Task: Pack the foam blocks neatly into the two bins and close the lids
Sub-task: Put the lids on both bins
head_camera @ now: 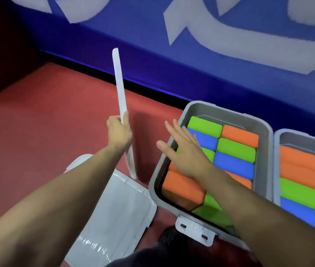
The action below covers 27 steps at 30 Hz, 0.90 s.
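The left hand [118, 130] grips a flat white plastic lid [119, 84] edge-on, left of centre, its long axis upright; the right hand [183, 151], fingers spread, hovers over the block-filled grey plastic bin [228, 112] to its right.

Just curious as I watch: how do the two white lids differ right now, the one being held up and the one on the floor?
The held lid stands upright, seen edge-on, gripped near its middle by the left hand. The floor lid lies flat on the red floor, its broad face showing, with no hand on it. Both are white plastic, and neither is on a bin yet.
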{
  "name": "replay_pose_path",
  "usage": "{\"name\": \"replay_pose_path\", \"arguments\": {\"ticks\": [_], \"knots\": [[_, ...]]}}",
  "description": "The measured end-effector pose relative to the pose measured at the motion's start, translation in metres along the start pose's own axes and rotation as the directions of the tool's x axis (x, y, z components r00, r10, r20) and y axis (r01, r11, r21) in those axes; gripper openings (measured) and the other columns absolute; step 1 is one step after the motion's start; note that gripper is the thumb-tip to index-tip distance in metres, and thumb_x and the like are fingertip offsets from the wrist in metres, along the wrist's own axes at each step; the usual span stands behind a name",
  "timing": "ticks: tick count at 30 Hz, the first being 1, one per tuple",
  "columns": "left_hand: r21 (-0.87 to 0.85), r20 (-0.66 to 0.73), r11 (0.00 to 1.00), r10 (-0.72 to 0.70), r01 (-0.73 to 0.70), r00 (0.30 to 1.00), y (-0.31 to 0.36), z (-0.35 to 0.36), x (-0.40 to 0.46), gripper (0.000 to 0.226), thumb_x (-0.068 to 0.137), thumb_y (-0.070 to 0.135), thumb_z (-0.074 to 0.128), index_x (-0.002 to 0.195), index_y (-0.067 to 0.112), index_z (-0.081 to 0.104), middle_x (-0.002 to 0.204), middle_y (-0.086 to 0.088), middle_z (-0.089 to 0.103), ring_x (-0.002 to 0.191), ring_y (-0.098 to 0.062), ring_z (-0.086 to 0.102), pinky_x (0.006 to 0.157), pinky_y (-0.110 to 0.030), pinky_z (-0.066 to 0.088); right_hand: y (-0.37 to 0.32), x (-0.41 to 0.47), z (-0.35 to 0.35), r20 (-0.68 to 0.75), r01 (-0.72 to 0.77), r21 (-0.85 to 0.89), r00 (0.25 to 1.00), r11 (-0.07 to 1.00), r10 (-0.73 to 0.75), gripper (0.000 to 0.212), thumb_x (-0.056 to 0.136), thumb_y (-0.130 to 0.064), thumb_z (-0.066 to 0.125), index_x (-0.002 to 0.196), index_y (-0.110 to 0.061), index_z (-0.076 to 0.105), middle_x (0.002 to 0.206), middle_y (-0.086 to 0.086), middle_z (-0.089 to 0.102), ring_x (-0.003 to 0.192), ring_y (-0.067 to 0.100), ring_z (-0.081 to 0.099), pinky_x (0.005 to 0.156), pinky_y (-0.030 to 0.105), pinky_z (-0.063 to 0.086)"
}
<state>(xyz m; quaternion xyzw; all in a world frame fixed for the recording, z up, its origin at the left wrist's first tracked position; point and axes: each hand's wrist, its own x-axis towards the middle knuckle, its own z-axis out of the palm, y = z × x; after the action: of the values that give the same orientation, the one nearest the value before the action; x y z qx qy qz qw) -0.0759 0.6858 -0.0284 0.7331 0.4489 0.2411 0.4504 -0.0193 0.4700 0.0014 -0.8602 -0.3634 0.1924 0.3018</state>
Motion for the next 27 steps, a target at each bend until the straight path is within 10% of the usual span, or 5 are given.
{"name": "replay_pose_path", "arguments": {"ticks": [8, 13, 19, 25, 27], "knots": [[0.232, 0.155, 0.941, 0.215, -0.247, 0.964, 0.091, 0.022, -0.135, 0.046, 0.104, 0.046, 0.046, 0.119, 0.003, 0.052, 0.12, -0.012, 0.05, 0.111, -0.033, 0.053, 0.091, -0.044, 0.044, -0.013, -0.068, -0.066, -0.057, -0.142, 0.553, 0.976, 0.821, 0.208, 0.07, 0.096, -0.06, 0.055, 0.157, -0.045, 0.023, 0.161, -0.007, 0.036, 0.148, 0.008, 0.033, 0.121, 0.032, 0.027], [0.311, 0.325, 0.857, 0.31, -0.41, 0.894, 0.116, 0.06, -0.212, 0.043, 0.105, 0.045, 0.046, 0.117, 0.004, 0.052, 0.122, -0.013, 0.052, 0.117, -0.033, 0.051, 0.089, -0.044, 0.042, 0.017, -0.117, -0.096, 0.064, -0.297, 0.81, 0.902, 0.506, 0.426, 0.068, 0.096, -0.062, 0.054, 0.155, -0.048, 0.024, 0.15, -0.002, 0.052, 0.132, 0.037, 0.054, 0.112, 0.054, 0.043], [0.373, 0.54, 0.753, 0.299, -0.542, 0.787, 0.112, 0.104, -0.286, 0.041, 0.105, 0.045, 0.043, 0.119, 0.007, 0.047, 0.12, -0.008, 0.047, 0.111, -0.028, 0.052, 0.075, -0.037, 0.04, 0.071, -0.151, -0.109, 0.128, -0.242, 0.953, 0.865, 0.181, 0.484, 0.037, 0.103, -0.048, 0.053, 0.133, -0.028, 0.059, 0.118, 0.001, 0.075, 0.094, 0.02, 0.074, 0.069, 0.033, 0.059], [0.19, 0.76, 0.806, 0.24, -0.56, 0.604, 0.096, 0.119, -0.28, 0.043, 0.103, 0.038, 0.051, 0.135, 0.009, 0.052, 0.13, -0.011, 0.051, 0.117, -0.028, 0.055, 0.103, -0.04, 0.044, 0.116, -0.149, -0.106, 0.067, -0.277, 0.932, 0.764, 0.232, 0.642, 0.044, 0.094, -0.015, 0.072, 0.135, -0.014, 0.057, 0.116, 0.009, 0.074, 0.097, 0.026, 0.075, 0.072, 0.038, 0.061], [0.197, 0.716, 0.866, 0.193, -0.46, 0.671, 0.083, 0.112, -0.258, 0.044, 0.102, 0.036, 0.055, 0.139, 0.012, 0.054, 0.135, -0.012, 0.051, 0.123, -0.029, 0.054, 0.109, -0.039, 0.04, 0.128, -0.15, -0.106, 0.078, -0.306, 0.924, 0.74, 0.23, 0.668, 0.055, 0.091, -0.005, 0.073, 0.141, -0.012, 0.051, 0.12, 0.008, 0.071, 0.096, 0.026, 0.072, 0.072, 0.038, 0.06]]}}
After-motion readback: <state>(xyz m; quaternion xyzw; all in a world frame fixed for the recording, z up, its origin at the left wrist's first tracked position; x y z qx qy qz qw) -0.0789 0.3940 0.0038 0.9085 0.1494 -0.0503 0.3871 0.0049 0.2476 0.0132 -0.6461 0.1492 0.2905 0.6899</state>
